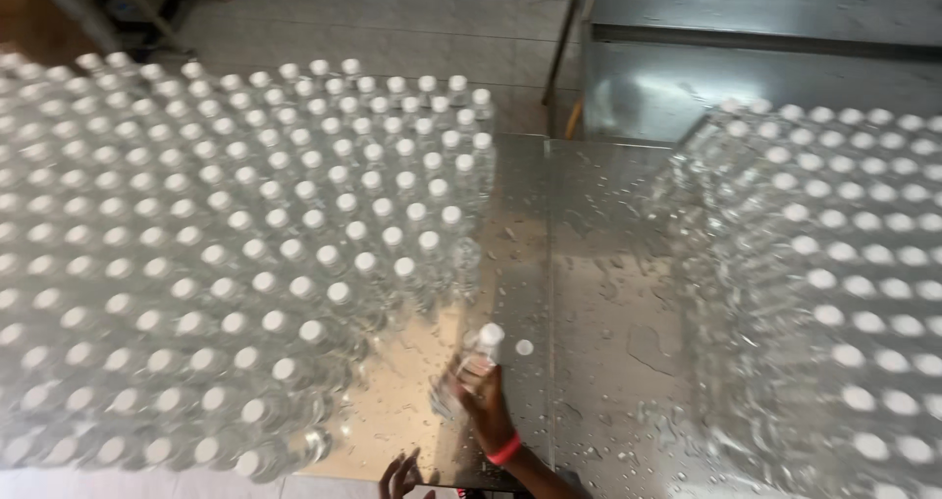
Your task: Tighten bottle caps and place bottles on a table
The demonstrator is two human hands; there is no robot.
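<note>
Head view looks down on a wet steel table (589, 293) that carries two great blocks of clear plastic bottles with white caps, and the person's right hand (483, 401) serves as the landmark between them. That hand, with a red band (505, 449) on its wrist, is clasped around a single clear bottle (473, 362) whose white cap points up and away from the wrist; the bottle leans slightly and stands apart from both blocks, over bare wet metal. Just beside the bottle's cap, on the far right of it, a loose white cap (524, 347) lies flat on the table. Left of the hand spreads the larger block of bottles (226, 254), standing upright in tight rows, its nearest corner close to the held bottle. Well to the right of the hand stands the second block of bottles (844, 283), also upright and packed. Below and left of the hand, at the picture's lower edge, the left hand (400, 477) shows only its fingers, spread loose and holding nothing. Beyond the hand, far up the view, a second steel surface (746, 67) adjoins a tiled floor (392, 18).
</note>
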